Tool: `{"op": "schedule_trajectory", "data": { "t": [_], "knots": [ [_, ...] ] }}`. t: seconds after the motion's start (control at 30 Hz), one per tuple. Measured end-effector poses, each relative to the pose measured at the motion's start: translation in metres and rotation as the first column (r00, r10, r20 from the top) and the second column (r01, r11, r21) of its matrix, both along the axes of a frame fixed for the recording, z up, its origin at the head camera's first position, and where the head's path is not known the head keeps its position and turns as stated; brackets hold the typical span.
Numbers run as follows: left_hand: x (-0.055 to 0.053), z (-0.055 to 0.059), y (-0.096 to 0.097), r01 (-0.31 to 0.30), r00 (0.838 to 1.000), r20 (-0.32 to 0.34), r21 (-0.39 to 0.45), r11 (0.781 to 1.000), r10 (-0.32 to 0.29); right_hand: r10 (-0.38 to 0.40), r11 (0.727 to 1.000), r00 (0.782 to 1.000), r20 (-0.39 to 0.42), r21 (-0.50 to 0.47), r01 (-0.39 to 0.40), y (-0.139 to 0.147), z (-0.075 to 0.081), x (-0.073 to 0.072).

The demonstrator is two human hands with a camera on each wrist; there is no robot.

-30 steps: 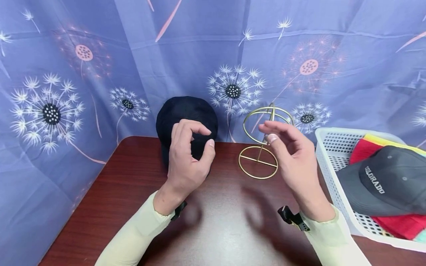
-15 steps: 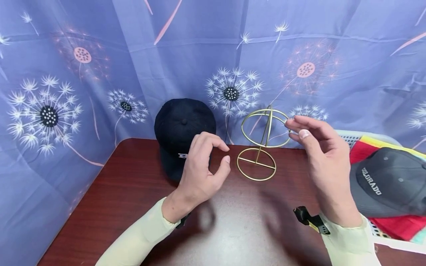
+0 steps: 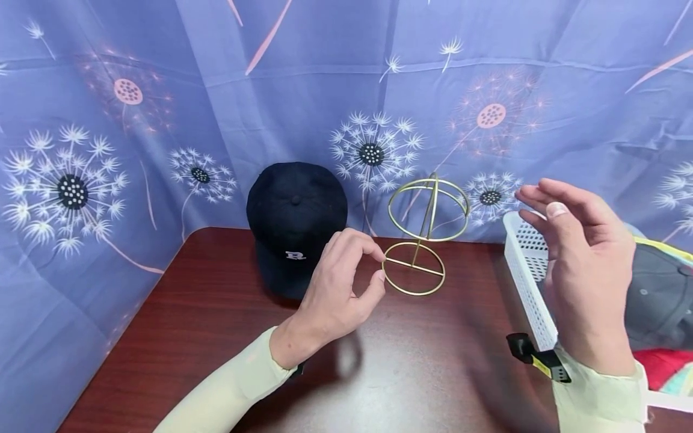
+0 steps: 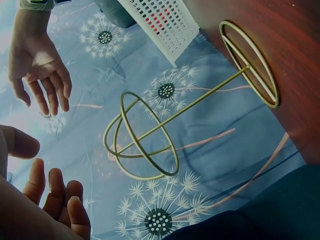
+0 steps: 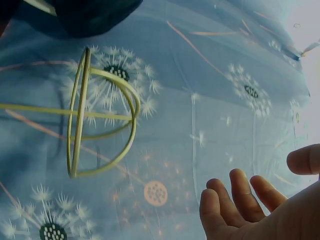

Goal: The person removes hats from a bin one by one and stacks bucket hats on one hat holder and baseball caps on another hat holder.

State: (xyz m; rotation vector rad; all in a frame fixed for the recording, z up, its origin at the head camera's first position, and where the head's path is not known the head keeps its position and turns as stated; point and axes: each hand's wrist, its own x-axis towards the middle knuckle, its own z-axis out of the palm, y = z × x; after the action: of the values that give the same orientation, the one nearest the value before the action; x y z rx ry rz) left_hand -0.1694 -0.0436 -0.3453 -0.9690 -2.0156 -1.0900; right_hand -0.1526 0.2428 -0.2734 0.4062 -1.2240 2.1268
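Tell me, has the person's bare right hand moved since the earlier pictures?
Yes. In the head view, the right hand has shifted rightward, away from the gold metal ring stand, and now overlaps the white perforated plastic basket.

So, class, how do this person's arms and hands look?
The left sleeve and right sleeve are pale yellow-green, reaching the wrists. The right hand has a black strap with a yellow strip at the wrist; by the left hand only a black edge shows.

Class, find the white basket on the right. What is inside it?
In the white basket, part of a grey cap shows, with red fabric, a yellow strip and pale green fabric. The right hand blocks some of the view; whatever lies beneath the cap cannot be seen.
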Motion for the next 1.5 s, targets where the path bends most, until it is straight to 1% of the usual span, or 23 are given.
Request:
{"op": "schedule_trajectory", "data": {
  "t": [0.07, 0.13, 0.2, 0.37, 0.43, 0.53, 0.6, 0.67, 0.73, 0.8, 0.9, 0.97, 1.1, 1.13, 1.17, 1.27, 1.4, 1.5],
  "knots": [
    [0.000, -0.001, 0.001, 0.005, 1.000, -0.001, -0.007, 1.000, -0.005, -0.008, 1.000, 1.000, 0.012, -0.024, 0.008, 0.005, 0.001, 0.000],
    [0.000, -0.003, 0.002, 0.019, 1.000, 0.006, -0.013, 1.000, -0.019, -0.040, 0.999, 0.999, 0.022, -0.022, 0.041, 0.010, 0.001, 0.001],
    [0.000, -0.004, 0.003, 0.033, 0.999, 0.019, -0.017, 0.999, -0.033, -0.089, 0.996, 0.996, 0.010, 0.002, 0.089, 0.014, 0.000, 0.000],
    [0.002, -0.008, 0.007, 0.057, 0.997, 0.051, -0.031, 0.998, -0.056, -0.158, 0.986, 0.987, 0.008, 0.052, 0.157, 0.024, -0.005, -0.001],
    [0.003, -0.010, 0.009, 0.069, 0.996, 0.054, -0.043, 0.997, -0.067, -0.173, 0.984, 0.985, 0.027, 0.045, 0.172, 0.029, -0.006, -0.001],
    [0.004, -0.014, 0.013, 0.083, 0.996, 0.047, -0.066, 0.994, -0.080, -0.227, 0.974, 0.973, 0.041, 0.029, 0.226, 0.039, -0.005, -0.002],
    [0.005, -0.016, 0.016, 0.087, 0.996, 0.041, -0.086, 0.992, -0.084, -0.270, 0.963, 0.961, 0.050, 0.029, 0.269, 0.046, -0.005, -0.003],
    [0.006, -0.019, 0.020, 0.085, 0.996, 0.033, -0.107, 0.991, -0.082, -0.319, 0.947, 0.945, 0.069, 0.056, 0.316, 0.053, -0.005, -0.003],
    [0.007, -0.020, 0.022, 0.086, 0.996, 0.029, -0.126, 0.988, -0.083, -0.364, 0.929, 0.928, 0.083, 0.106, 0.355, 0.060, -0.006, -0.003],
    [0.007, -0.021, 0.025, 0.088, 0.996, 0.027, -0.140, 0.986, -0.085, -0.413, 0.903, 0.905, 0.104, 0.175, 0.392, 0.067, -0.008, -0.002],
    [0.006, -0.023, 0.029, 0.091, 0.996, 0.021, -0.153, 0.984, -0.089, -0.453, 0.880, 0.880, 0.143, 0.229, 0.416, 0.076, -0.011, -0.002],
    [0.006, -0.024, 0.031, 0.090, 0.996, 0.016, -0.160, 0.983, -0.088, -0.472, 0.872, 0.863, 0.179, 0.240, 0.427, 0.082, -0.012, -0.003],
    [0.008, -0.027, 0.037, 0.087, 0.996, 0.007, -0.180, 0.980, -0.087, -0.472, 0.878, 0.851, 0.230, 0.207, 0.431, 0.089, -0.013, -0.005],
    [0.008, -0.028, 0.038, 0.088, 0.996, 0.006, -0.185, 0.979, -0.088, -0.464, 0.884, 0.855, 0.233, 0.188, 0.429, 0.090, -0.013, -0.005],
    [0.009, -0.028, 0.039, 0.089, 0.996, 0.007, -0.190, 0.978, -0.089, -0.464, 0.884, 0.853, 0.239, 0.183, 0.430, 0.091, -0.013, -0.006],
    [0.009, -0.030, 0.042, 0.097, 0.995, 0.015, -0.202, 0.974, -0.096, -0.442, 0.897, 0.862, 0.248, 0.139, 0.420, 0.096, -0.015, -0.007],
    [0.009, -0.032, 0.047, 0.101, 0.995, 0.016, -0.223, 0.970, -0.100, -0.439, 0.898, 0.856, 0.272, 0.139, 0.417, 0.103, -0.018, -0.008],
    [0.010, -0.035, 0.052, 0.101, 0.995, 0.005, -0.236, 0.967, -0.102, -0.458, 0.889, 0.827, 0.327, 0.175, 0.423, 0.110, -0.020, -0.007]
  ]
}}
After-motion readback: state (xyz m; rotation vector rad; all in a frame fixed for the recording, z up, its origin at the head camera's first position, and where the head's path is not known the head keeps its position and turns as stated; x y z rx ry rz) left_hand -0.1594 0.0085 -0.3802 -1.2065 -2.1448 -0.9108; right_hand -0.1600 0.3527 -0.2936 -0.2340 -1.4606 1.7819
